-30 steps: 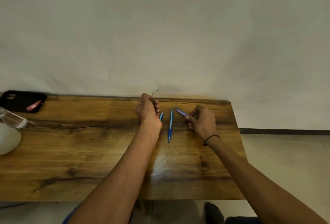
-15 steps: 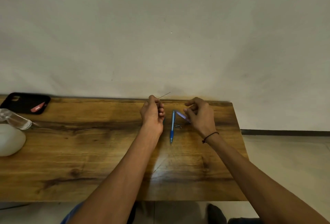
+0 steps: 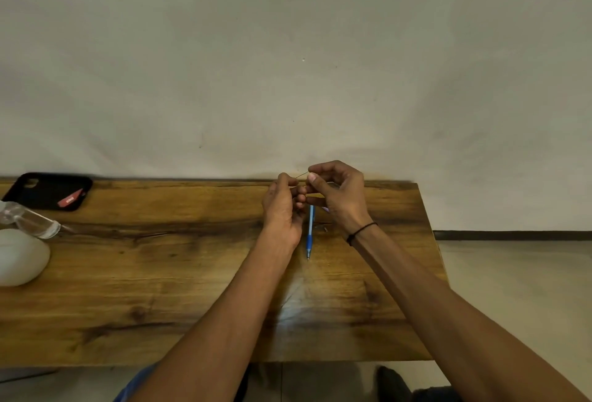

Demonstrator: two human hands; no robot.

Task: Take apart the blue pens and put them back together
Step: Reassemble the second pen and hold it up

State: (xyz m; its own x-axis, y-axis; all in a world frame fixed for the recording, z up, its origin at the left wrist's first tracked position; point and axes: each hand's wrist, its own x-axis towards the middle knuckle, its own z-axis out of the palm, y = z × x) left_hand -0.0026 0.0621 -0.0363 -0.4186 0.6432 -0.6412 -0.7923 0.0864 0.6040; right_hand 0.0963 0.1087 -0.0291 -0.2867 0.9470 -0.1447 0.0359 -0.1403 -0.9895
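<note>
Phone case (image 3: 48, 190): black, with a red item on it; lies at the far left of the wooden table (image 3: 160, 289), well apart from the work area.
Clear bottle (image 3: 30, 220): lies on its side near the left edge, just above a white rounded object (image 3: 19, 257). Neither appears to belong to the task.
Left hand (image 3: 283, 209): raised above the far edge of the table, fingers curled, thumb and forefinger pinching one end of a thin refill (image 3: 301, 175). Whether the lower fingers also hold another pen part cannot be told.
Thin refill: a dark, slender rod bridging the two hands, clear of the table, tilted slightly upward toward the right.
Blue pen (image 3: 309, 231): lies on the table between the two wrists, tip pointing toward the person. It looks assembled and is untouched by either hand.
Small loose parts (image 3: 322, 227): just right of the blue pen, below the right hand; too small to identify.
Right hand (image 3: 339, 193): fingers curled, thumb and forefinger tips pressed together on the other end of the refill. A black band sits on the wrist.
Progress, judged: one pen is in pieces, with its refill out and in hand; disassembly of that pen appears done or nearly done.
Remaining, judged: reassemble the opened pen, then take apart and rebuild the pen lying on the table.
</note>
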